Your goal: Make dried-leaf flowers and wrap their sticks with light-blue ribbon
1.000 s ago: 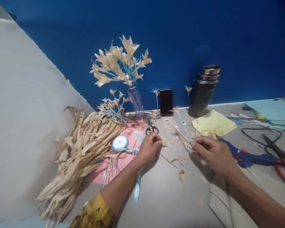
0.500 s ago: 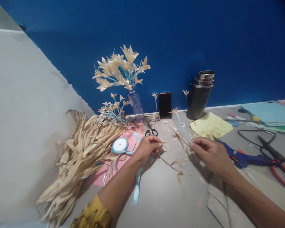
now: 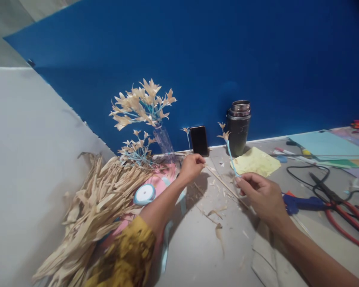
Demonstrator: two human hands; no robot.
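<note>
My right hand point(image 3: 261, 195) pinches the light blue stem of a husk flower point(image 3: 231, 155), which stands upright with its pale petals at the top. A thin tan stick point(image 3: 223, 181) slants from near my left fingertips to beneath my right hand; whether either hand grips it is unclear. My left hand point(image 3: 193, 169) is stretched forward in front of the phone point(image 3: 199, 141), its fingers closed together. What those fingers hold, if anything, is hidden. A single small flower point(image 3: 186, 133) stands beside the phone, and another flower head point(image 3: 221, 125) shows by the dark flask point(image 3: 238, 127).
Left lies a heap of dried corn husks point(image 3: 92, 215) by a ribbon spool point(image 3: 144, 194). Behind it a clear bottle point(image 3: 164, 141) holds husk flowers point(image 3: 143, 103). Yellow paper point(image 3: 255, 161), a blue glue gun point(image 3: 305, 204) and red-handled scissors point(image 3: 347, 215) lie right. Husk scraps point(image 3: 218, 211) litter the table.
My left hand has moved forward, toward the phone, and the small black scissors are now out of sight. My right hand still holds the flower, now more upright. The camera view has shifted.
</note>
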